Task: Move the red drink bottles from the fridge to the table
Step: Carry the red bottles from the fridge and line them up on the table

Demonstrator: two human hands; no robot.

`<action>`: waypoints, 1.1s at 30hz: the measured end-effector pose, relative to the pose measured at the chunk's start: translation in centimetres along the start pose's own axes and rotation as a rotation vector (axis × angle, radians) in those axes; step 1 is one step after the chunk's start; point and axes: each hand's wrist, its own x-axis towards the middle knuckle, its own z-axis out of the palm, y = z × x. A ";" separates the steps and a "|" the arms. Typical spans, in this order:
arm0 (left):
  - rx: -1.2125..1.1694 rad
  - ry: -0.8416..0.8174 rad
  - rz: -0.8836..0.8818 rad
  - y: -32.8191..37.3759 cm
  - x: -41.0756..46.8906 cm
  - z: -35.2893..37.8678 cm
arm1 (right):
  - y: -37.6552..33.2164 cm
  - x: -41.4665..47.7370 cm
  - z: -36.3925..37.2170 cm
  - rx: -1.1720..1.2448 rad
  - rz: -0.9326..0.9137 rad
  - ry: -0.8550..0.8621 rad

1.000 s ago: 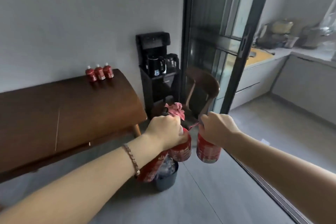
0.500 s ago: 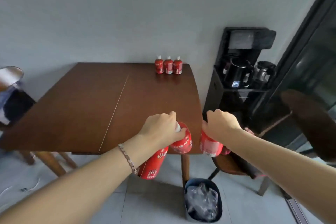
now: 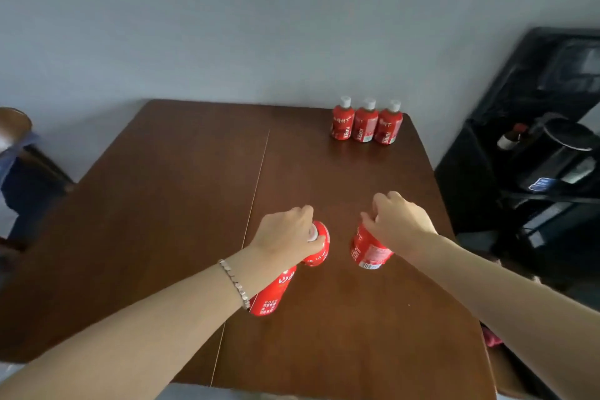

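My L hand grips 2 red bottles by the tops, R hand grips 1 red bottle, both over the table.

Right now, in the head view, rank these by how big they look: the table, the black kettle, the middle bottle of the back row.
1. table
2. black kettle, cut off by the frame edge, yet clearly bigger than the bottle
3. middle bottle
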 end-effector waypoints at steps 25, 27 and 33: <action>-0.187 0.041 -0.077 -15.9 31.0 2.3 | -7.5 43.4 2.2 0.014 0.012 0.026; -0.192 0.043 -0.071 -16.1 31.6 2.4 | -7.3 44.4 2.0 -0.019 0.049 0.024; -0.207 0.054 -0.102 -16.3 32.7 2.8 | -8.5 43.2 0.3 -0.174 0.014 -0.017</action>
